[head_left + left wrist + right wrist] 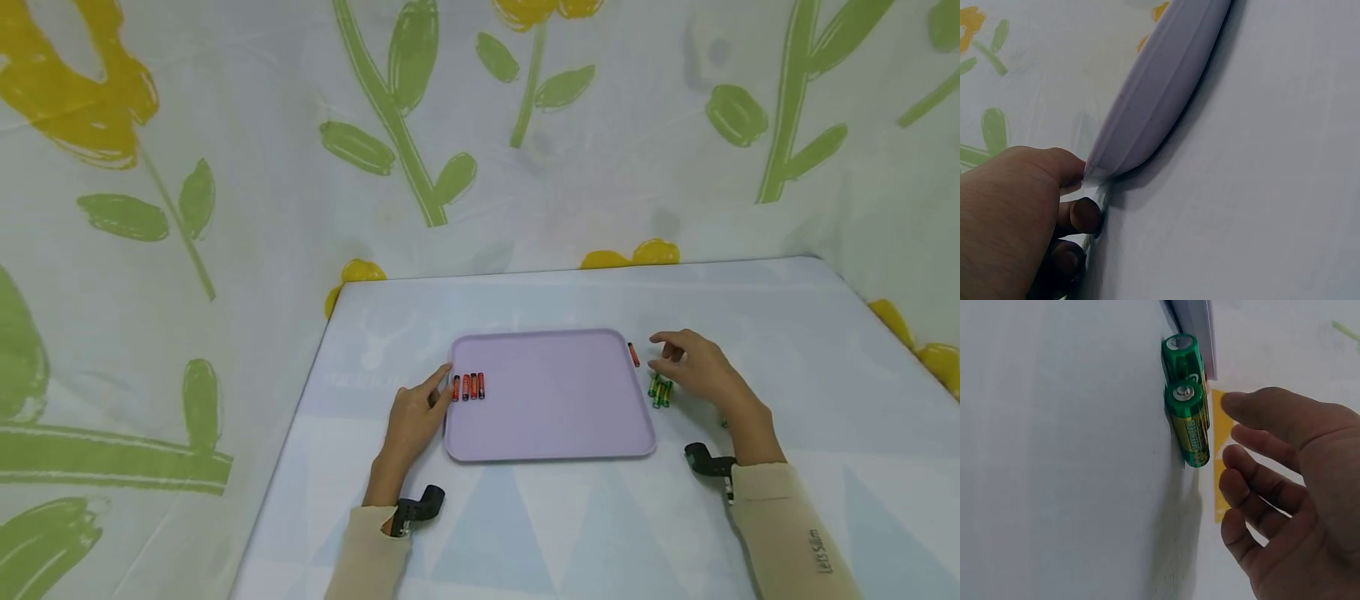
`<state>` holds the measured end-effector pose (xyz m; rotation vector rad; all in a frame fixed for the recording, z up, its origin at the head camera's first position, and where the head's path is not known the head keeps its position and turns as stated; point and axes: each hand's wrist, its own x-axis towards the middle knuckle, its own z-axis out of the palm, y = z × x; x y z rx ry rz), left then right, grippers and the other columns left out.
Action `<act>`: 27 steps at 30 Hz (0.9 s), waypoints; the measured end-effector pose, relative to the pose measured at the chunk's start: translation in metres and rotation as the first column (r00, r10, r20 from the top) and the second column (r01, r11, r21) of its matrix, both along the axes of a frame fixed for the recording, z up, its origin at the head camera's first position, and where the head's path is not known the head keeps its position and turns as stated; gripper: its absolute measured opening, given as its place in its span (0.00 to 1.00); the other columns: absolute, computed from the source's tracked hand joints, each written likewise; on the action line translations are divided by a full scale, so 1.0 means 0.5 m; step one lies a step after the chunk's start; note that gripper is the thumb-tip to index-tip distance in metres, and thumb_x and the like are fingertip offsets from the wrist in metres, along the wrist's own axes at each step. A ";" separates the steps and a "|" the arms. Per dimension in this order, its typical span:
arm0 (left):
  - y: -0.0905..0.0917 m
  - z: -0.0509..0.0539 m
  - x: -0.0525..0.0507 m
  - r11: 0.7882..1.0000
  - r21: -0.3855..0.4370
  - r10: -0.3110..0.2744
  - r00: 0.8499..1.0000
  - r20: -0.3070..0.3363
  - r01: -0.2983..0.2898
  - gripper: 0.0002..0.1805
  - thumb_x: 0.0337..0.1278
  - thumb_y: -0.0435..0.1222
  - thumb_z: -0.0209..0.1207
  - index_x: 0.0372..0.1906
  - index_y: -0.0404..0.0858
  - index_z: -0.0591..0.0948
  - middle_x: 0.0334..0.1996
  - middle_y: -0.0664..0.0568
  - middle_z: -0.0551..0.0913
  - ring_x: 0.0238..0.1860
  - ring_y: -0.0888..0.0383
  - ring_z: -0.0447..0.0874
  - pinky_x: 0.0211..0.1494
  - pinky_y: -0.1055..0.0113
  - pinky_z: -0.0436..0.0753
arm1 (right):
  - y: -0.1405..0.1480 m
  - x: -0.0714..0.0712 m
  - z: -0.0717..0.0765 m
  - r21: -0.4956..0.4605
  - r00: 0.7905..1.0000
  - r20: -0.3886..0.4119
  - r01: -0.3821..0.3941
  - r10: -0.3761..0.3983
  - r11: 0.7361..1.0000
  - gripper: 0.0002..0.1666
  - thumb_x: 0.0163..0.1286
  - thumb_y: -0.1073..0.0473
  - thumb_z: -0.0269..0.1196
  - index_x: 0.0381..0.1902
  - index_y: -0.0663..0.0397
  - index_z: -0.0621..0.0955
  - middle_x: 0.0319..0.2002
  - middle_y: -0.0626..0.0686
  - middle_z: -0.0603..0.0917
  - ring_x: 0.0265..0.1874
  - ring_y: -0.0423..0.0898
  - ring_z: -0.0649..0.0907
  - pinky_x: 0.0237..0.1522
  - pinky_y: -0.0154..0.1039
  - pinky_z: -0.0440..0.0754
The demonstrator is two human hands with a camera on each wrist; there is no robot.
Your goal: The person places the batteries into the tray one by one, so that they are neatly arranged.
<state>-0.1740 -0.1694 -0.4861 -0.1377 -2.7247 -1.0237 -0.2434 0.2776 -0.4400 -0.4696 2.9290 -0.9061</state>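
Note:
A lilac tray (555, 400) lies on the table with several red batteries (473, 386) in a row at its left side. My left hand (414, 417) is at the tray's left rim (1141, 94), its fingertips touching the edge close to the leftmost red battery. Beyond the right rim, my right hand (697, 364) hovers with loosely bent fingers and holds nothing. Below its fingertips lie several green batteries (661, 392), also seen as green-and-gold batteries (1188, 425) in the right wrist view. One red battery (633, 355) lies by the tray's upper right side.
Another green object (724, 423) is partly hidden by my right wrist. The pale patterned table (525, 525) runs back to a hanging cloth (600, 183) with leaves and yellow flowers. Each wrist carries a black camera mount (708, 461).

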 end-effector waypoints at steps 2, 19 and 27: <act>0.001 0.000 -0.002 1.000 -0.003 0.006 1.000 0.003 -0.006 0.23 0.71 0.43 0.58 0.68 0.47 0.78 0.17 0.61 0.72 0.18 0.61 0.64 0.27 0.64 0.65 | 0.005 -0.009 -0.003 0.003 0.999 -0.010 -0.038 0.038 0.999 0.26 0.68 0.60 0.68 0.60 0.66 0.78 0.39 0.56 0.77 0.40 0.53 0.76 0.41 0.49 0.74; 0.000 -0.006 -0.002 1.000 0.001 -0.008 1.000 0.000 0.008 0.22 0.71 0.42 0.58 0.67 0.46 0.78 0.16 0.61 0.72 0.16 0.64 0.65 0.21 0.68 0.65 | 0.005 -0.063 -0.032 -0.004 0.979 0.072 -0.191 0.191 0.982 0.28 0.66 0.56 0.70 0.62 0.59 0.79 0.38 0.53 0.76 0.38 0.49 0.73 0.42 0.48 0.74; -0.001 -0.005 -0.002 1.000 -0.005 -0.018 1.000 -0.011 0.018 0.22 0.71 0.42 0.58 0.67 0.46 0.78 0.17 0.61 0.72 0.16 0.63 0.65 0.21 0.68 0.65 | -0.001 -0.048 -0.017 0.025 0.993 0.003 -0.120 0.120 0.992 0.23 0.63 0.57 0.71 0.54 0.60 0.83 0.41 0.56 0.77 0.42 0.54 0.76 0.44 0.52 0.75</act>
